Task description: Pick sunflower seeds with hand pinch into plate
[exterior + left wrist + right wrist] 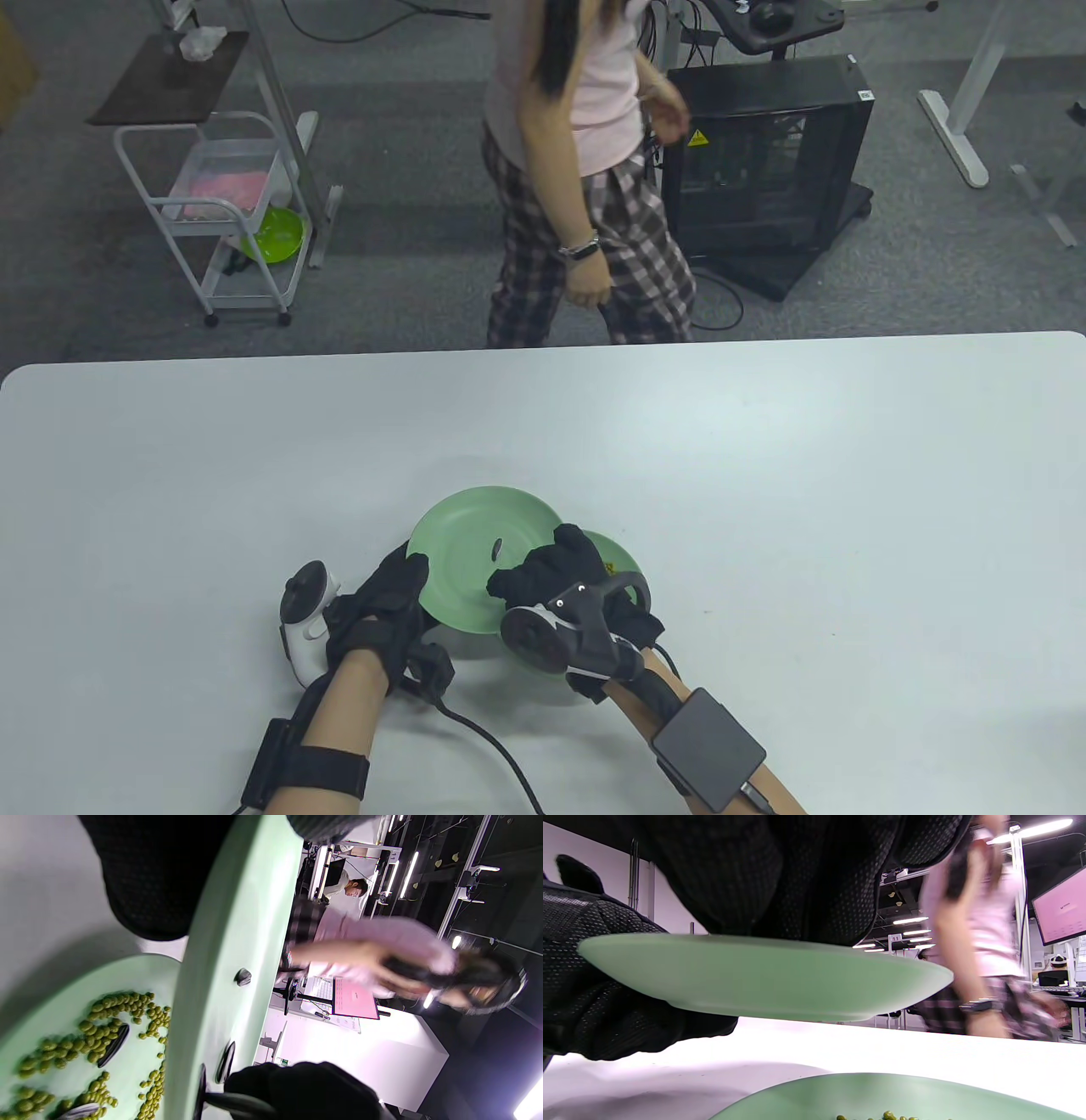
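Observation:
My left hand (382, 603) grips the left rim of a pale green plate (484, 552) and holds it raised and tilted above the table. One dark sunflower seed (498, 548) lies on it; the left wrist view shows two seeds (243, 977) on it. A second green plate (618, 556) lies on the table under my right hand, with green beans (102, 1031) and dark sunflower seeds (112, 1046). My right hand (543, 581) hovers over the raised plate's near right edge. Its bunched fingertips (297, 1086) pinch a dark seed (237, 1103).
The white table (764, 475) stretches wide on all sides of the plates. A person in a pink top (585, 170) stands just past the far edge. A cable (492, 747) runs from my left wrist towards the front edge.

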A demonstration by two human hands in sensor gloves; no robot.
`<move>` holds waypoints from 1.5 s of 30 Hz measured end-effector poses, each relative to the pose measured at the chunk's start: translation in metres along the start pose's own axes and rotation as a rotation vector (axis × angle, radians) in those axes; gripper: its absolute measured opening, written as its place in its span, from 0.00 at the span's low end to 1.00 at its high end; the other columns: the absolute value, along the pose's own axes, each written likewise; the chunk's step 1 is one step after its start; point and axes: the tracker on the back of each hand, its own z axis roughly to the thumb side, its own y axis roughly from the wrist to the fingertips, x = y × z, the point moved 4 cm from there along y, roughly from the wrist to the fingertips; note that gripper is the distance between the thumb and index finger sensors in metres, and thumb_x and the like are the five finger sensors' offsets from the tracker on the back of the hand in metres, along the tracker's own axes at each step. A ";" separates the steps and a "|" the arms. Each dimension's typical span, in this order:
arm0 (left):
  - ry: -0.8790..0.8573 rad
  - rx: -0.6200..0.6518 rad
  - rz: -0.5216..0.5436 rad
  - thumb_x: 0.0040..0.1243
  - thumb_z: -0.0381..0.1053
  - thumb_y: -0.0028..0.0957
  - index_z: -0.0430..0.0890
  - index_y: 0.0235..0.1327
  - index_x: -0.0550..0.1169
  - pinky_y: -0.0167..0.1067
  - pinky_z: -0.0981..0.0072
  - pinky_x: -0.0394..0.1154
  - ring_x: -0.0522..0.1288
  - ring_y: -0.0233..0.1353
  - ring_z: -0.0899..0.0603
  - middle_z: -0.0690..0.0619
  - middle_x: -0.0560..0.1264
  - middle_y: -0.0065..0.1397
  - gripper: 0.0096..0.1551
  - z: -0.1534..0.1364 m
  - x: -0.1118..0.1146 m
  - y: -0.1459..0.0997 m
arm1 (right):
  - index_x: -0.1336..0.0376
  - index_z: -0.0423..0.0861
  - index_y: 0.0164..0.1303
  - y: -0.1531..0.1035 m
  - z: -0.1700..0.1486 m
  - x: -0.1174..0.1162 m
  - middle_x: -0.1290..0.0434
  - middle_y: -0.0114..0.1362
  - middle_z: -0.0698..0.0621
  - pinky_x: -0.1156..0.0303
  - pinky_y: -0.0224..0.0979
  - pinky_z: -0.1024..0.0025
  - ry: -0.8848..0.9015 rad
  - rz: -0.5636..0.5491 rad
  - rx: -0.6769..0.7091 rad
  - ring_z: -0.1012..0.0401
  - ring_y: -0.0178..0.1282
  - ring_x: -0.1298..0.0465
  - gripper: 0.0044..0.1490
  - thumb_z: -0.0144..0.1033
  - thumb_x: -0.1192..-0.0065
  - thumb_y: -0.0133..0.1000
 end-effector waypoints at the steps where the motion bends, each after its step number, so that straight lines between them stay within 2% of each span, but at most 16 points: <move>1: 0.000 0.000 0.000 0.50 0.50 0.56 0.35 0.76 0.55 0.49 0.59 0.86 0.83 0.61 0.42 0.35 0.68 0.69 0.39 0.000 0.000 0.000 | 0.33 0.63 0.53 0.000 0.000 0.001 0.18 0.55 0.67 0.38 0.80 0.47 0.002 0.002 0.004 0.66 0.62 0.18 0.25 0.45 0.33 0.43; 9: 0.001 -0.002 0.002 0.50 0.50 0.56 0.34 0.76 0.55 0.49 0.59 0.86 0.83 0.61 0.41 0.35 0.68 0.69 0.39 0.000 0.000 -0.001 | 0.33 0.65 0.54 0.001 0.001 -0.001 0.18 0.58 0.67 0.40 0.80 0.45 0.002 0.031 0.014 0.65 0.64 0.19 0.25 0.45 0.36 0.45; 22: -0.003 0.003 0.011 0.50 0.50 0.56 0.35 0.76 0.55 0.50 0.59 0.85 0.83 0.61 0.42 0.35 0.68 0.70 0.39 0.002 -0.004 -0.002 | 0.37 0.66 0.61 0.002 -0.019 0.005 0.23 0.67 0.65 0.43 0.81 0.42 0.028 0.023 -0.042 0.61 0.72 0.23 0.29 0.46 0.40 0.47; 38: -0.032 0.016 0.060 0.49 0.50 0.56 0.35 0.76 0.55 0.51 0.59 0.85 0.82 0.62 0.42 0.36 0.67 0.70 0.39 0.006 -0.025 -0.005 | 0.39 0.65 0.64 0.001 -0.055 0.002 0.25 0.70 0.65 0.41 0.81 0.43 0.029 0.042 -0.141 0.59 0.77 0.24 0.33 0.52 0.40 0.45; 45: -0.036 0.020 0.069 0.49 0.50 0.57 0.35 0.76 0.55 0.51 0.59 0.85 0.82 0.62 0.42 0.36 0.67 0.70 0.39 0.007 -0.027 -0.006 | 0.40 0.65 0.65 -0.001 -0.070 -0.003 0.26 0.71 0.65 0.41 0.81 0.43 0.020 0.066 -0.179 0.58 0.78 0.25 0.35 0.55 0.40 0.44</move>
